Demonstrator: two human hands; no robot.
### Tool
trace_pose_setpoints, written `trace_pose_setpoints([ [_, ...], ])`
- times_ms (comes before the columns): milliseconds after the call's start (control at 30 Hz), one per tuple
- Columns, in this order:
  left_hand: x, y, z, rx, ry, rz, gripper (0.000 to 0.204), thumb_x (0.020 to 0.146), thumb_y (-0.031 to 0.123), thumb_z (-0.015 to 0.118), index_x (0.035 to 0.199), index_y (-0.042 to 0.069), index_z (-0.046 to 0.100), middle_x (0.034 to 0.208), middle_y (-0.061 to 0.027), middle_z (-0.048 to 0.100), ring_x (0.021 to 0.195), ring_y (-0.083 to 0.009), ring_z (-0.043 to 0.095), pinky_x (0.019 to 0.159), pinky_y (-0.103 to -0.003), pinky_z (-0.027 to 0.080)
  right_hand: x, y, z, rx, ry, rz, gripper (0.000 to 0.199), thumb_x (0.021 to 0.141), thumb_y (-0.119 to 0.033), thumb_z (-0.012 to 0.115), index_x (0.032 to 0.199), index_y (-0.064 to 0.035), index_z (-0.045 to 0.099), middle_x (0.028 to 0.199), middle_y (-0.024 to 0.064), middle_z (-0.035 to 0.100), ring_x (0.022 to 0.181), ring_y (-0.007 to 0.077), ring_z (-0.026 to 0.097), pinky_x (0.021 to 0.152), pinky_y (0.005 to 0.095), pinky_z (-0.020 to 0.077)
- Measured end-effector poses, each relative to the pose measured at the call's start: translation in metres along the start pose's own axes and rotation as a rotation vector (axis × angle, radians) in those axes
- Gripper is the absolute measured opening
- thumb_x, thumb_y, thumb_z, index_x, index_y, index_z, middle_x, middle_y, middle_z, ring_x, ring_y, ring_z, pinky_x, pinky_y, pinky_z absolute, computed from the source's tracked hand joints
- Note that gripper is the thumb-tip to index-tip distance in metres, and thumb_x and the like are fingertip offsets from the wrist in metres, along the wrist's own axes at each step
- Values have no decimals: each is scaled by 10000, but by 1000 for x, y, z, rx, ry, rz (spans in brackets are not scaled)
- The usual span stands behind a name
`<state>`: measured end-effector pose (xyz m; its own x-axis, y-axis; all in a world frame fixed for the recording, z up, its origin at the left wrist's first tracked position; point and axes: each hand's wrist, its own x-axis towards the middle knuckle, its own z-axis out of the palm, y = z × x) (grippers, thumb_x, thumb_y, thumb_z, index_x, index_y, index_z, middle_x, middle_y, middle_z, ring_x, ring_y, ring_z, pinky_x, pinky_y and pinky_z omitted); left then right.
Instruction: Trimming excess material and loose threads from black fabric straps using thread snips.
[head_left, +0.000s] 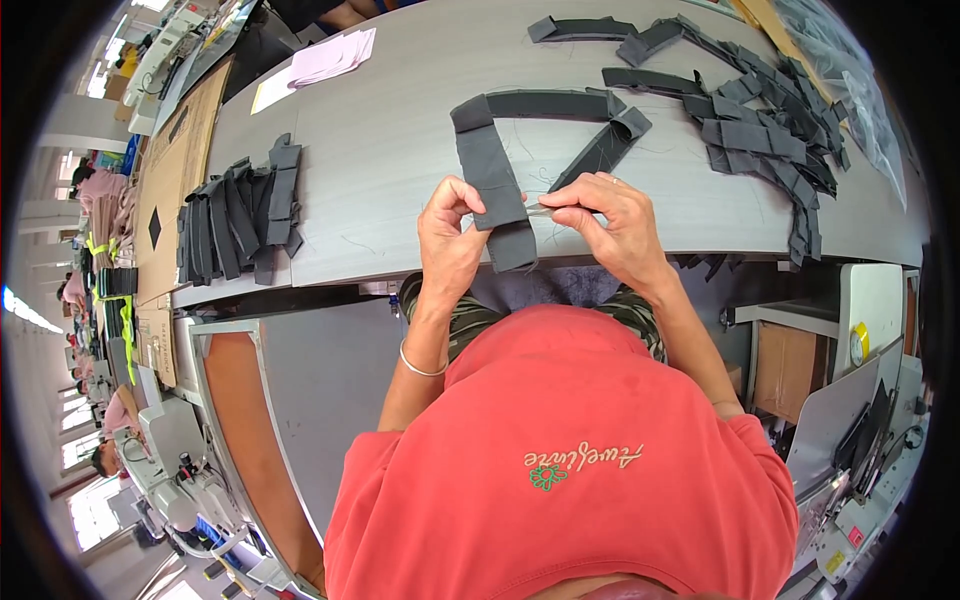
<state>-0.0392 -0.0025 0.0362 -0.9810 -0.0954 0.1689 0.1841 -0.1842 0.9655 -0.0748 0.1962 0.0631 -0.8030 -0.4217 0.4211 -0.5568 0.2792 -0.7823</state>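
My left hand (452, 228) pinches a dark grey fabric strip (490, 175) between thumb and fingers near the table's front edge. The strip's lower end hangs just past the fingers, and its far end joins other folded pieces (550, 105) that bend across the table to the right. My right hand (615, 225) is closed around small metal thread snips (541, 210), whose tips touch or nearly touch the strip's right edge. The fingers hide most of the snips. Loose threads lie around the strip.
A tangled heap of dark strips (760, 140) covers the table's right side. Several strips lie stacked (235, 220) at the left, beside a cardboard sheet (190, 150). Pink and white papers (330, 58) lie at the far left. Clear plastic (840, 70) edges the far right.
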Motion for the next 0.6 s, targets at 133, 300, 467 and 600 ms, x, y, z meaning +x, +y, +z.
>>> trace_pose_setpoints([
  [133, 0, 2, 3, 9, -5, 4, 230, 835, -65, 607, 806, 82, 432, 892, -95, 678, 910, -149, 656, 756, -250, 519, 1, -1, 2, 35, 9, 1, 137, 778, -31, 651, 904, -52, 702, 699, 36, 625, 649, 171, 523, 631, 286, 406],
  [300, 0, 3, 4, -7, -13, -10, 227, 833, -72, 596, 809, 80, 428, 910, -114, 687, 923, -157, 659, 758, -253, 522, 0, 2, 0, -26, -9, -2, 138, 774, -30, 656, 901, -56, 704, 708, 34, 628, 666, 163, 530, 647, 279, 405],
  [467, -1, -1, 4, 56, 30, -11, 210, 814, -84, 593, 804, 69, 449, 843, -29, 612, 851, -100, 616, 737, -221, 482, 2, -2, 4, 49, 26, 19, 134, 763, -37, 669, 890, -56, 704, 711, 32, 625, 667, 164, 529, 629, 283, 409],
  [600, -1, -1, 7, 171, 22, 42, 197, 784, -95, 593, 795, 57, 468, 784, 25, 482, 771, -63, 543, 710, -206, 441, 3, -2, 10, -20, 7, -7, 117, 757, -101, 696, 873, -107, 700, 730, 9, 650, 637, 186, 545, 596, 303, 434],
])
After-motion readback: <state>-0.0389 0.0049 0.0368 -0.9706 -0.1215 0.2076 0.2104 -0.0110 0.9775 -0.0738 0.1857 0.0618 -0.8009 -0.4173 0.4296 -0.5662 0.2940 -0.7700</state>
